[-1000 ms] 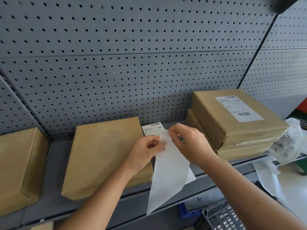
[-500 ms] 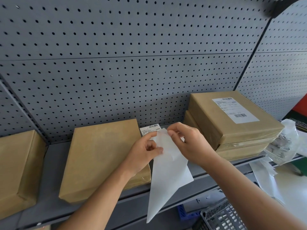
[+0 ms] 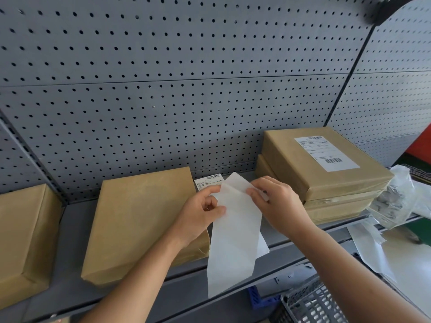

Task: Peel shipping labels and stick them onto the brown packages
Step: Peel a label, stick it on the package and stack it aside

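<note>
Pinching the top of the label sheet [image 3: 233, 241], left hand [image 3: 200, 217] and right hand [image 3: 277, 206] hover just right of the bare brown package [image 3: 140, 220] (left nearer).

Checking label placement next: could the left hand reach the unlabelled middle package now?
Probably yes: the left hand is right beside the middle package, nothing between, though it is pinching the label sheet.

The left hand [image 3: 200, 213] and right hand [image 3: 277, 206] are bare; behind each, the forearm is bare to the frame's edge.
</note>
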The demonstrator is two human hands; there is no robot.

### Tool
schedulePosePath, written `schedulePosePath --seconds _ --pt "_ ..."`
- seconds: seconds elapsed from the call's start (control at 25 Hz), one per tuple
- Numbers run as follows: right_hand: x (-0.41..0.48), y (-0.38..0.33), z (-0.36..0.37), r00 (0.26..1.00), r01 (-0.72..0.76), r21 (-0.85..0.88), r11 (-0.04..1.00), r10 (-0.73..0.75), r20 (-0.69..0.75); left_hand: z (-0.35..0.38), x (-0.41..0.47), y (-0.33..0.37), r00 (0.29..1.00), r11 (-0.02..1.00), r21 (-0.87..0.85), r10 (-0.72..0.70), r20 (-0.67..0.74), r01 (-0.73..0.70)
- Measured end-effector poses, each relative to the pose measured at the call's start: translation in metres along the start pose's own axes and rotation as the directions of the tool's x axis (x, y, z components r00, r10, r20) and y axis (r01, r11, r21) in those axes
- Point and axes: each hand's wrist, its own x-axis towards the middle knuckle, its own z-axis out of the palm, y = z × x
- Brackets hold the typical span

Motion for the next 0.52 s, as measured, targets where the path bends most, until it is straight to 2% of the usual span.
schedulePosePath --seconds 0.28,0.44,0.52 --pt "0.020 -0.011 -0.019 0.989 -0.030 0.042 0.999 0.036 -0.144 0.005 -0.003 -0.002 0.993 0.969 0.236 0.048 0.106 -0.072" --pt "0.026 -0.017 -0.028 0.986 0.018 0.060 0.998 -0.008 -0.165 0.009 -0.006 0.000 0.991 0.933 0.357 -0.003 0.131 -0.044" --pt "0.027 -0.020 -0.030 0.986 0.038 0.037 0.999 -0.031 -0.164 0.009 -0.007 0.005 0.984 0.937 0.347 -0.032 0.172 -0.030"
